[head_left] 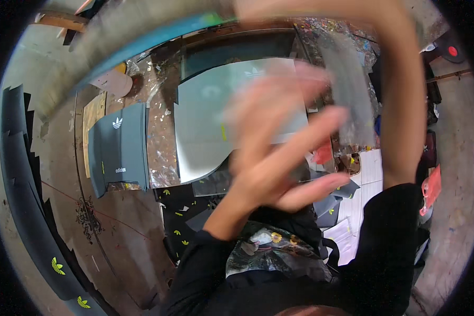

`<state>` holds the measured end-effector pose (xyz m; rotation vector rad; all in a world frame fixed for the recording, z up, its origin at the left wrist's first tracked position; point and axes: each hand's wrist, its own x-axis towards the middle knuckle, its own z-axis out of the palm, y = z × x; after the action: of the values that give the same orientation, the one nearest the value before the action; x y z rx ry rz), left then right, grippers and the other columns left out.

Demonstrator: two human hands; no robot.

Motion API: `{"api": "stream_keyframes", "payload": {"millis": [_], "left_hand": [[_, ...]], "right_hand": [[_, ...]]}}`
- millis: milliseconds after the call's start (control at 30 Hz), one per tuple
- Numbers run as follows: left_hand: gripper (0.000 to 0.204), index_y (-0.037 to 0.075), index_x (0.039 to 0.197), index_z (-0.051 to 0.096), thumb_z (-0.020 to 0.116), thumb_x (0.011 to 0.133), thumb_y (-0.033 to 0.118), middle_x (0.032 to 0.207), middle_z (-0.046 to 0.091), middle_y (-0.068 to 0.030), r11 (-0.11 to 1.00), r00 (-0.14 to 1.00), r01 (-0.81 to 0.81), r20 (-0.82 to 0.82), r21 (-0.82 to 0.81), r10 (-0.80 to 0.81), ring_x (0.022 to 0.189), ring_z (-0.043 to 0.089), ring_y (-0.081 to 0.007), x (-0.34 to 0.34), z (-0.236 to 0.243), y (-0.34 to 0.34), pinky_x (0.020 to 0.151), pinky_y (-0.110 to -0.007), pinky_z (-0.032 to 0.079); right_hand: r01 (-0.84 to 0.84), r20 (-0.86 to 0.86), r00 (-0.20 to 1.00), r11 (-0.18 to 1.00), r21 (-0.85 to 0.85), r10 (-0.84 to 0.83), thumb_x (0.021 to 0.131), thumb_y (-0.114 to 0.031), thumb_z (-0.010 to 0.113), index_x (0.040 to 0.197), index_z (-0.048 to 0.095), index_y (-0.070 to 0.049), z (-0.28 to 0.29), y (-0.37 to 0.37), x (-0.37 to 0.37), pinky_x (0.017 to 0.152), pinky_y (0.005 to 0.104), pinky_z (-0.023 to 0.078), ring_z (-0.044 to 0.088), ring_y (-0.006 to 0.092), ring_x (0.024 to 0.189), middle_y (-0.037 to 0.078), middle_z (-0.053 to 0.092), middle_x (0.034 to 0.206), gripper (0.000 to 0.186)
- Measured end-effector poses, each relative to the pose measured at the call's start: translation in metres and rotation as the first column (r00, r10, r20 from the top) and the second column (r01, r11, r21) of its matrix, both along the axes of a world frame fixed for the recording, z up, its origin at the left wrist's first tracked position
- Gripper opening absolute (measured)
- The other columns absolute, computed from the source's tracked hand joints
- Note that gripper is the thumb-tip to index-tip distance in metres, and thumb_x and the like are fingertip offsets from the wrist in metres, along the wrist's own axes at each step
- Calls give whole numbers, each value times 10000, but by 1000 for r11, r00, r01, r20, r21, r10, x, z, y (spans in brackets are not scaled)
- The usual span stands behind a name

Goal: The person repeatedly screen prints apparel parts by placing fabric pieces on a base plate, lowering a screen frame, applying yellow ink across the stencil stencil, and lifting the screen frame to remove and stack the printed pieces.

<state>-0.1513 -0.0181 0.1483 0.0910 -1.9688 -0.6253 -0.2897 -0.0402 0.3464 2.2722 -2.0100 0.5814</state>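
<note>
Across the middle of the frame the left hand (271, 150) is raised with its fingers spread wide and blurred by motion, gripping nothing; it passes in front of a pale grey cut sheet (205, 126) lying flat on the glittery worktable (160, 105). The right arm rises along the right side to the top edge, where the right hand (258, 9) appears to meet a long curved strip, grey with a teal edge (116, 39), sweeping from the upper left toward the top centre; whether those fingers are closed on it I cannot tell, since hand and strip are smeared there. A translucent greyish piece (347, 100) hangs blurred at upper right, just below that arm. To handle the strip well, the free left hand would best support it further along its length, so it does not sag or drag over the pieces beneath. A dark grey panel with a white logo (118, 147) lies at centre left, well apart from both hands, and black strips with yellow-green marks (31, 210) curve down the left edge.
</note>
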Motion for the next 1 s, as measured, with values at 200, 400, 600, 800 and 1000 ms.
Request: {"api": "stream_keyframes", "payload": {"millis": [200, 400, 600, 800, 1000], "left_hand": [[735, 24, 1229, 668, 952, 666, 402, 960, 656, -95, 795, 577, -556, 576, -244, 580, 894, 600, -291, 135, -23, 4, 880, -436, 455], [676, 41, 1136, 684, 1002, 607, 317, 840, 630, -45, 839, 692, -530, 510, -122, 511, 802, 592, -239, 155, -140, 23, 787, -388, 436], [597, 50, 1137, 682, 952, 694, 345, 964, 707, -60, 856, 721, -507, 496, -99, 484, 847, 638, -240, 153, -140, 23, 849, -405, 444], [574, 56, 1123, 686, 951, 697, 335, 987, 712, -69, 856, 721, -510, 502, -82, 477, 860, 644, -250, 154, -136, 21, 860, -416, 449], [529, 66, 1086, 684, 954, 690, 290, 1016, 712, -80, 866, 720, -494, 522, -77, 457, 911, 648, -274, 158, -149, 19, 888, -433, 442]], "right_hand": [[-113, -270, 961, 968, -222, 50, 555, -540, 917, 1117, 628, -102, -211, 101, 29, 758, 366, 477, 614, 225, 940, 53, 600, 982, 769], [-109, 4, 994, 989, 103, 109, 871, -403, 776, 1081, 617, -96, -280, 75, 22, 795, 463, 514, 648, 318, 974, 114, 628, 988, 405], [-130, 13, 991, 987, 93, 130, 874, -356, 770, 1047, 616, -120, -282, 68, 28, 786, 462, 530, 656, 309, 991, 102, 626, 976, 330], [-25, -68, 998, 995, -97, 19, 870, -352, 776, 959, 620, -129, -303, -81, -27, 765, 474, 515, 668, 308, 938, 77, 639, 931, 286], [-139, 3, 990, 964, 227, 143, 877, -460, 783, 1005, 637, -126, -274, -160, -66, 773, 507, 511, 695, 343, 965, 93, 710, 959, 386]]}}
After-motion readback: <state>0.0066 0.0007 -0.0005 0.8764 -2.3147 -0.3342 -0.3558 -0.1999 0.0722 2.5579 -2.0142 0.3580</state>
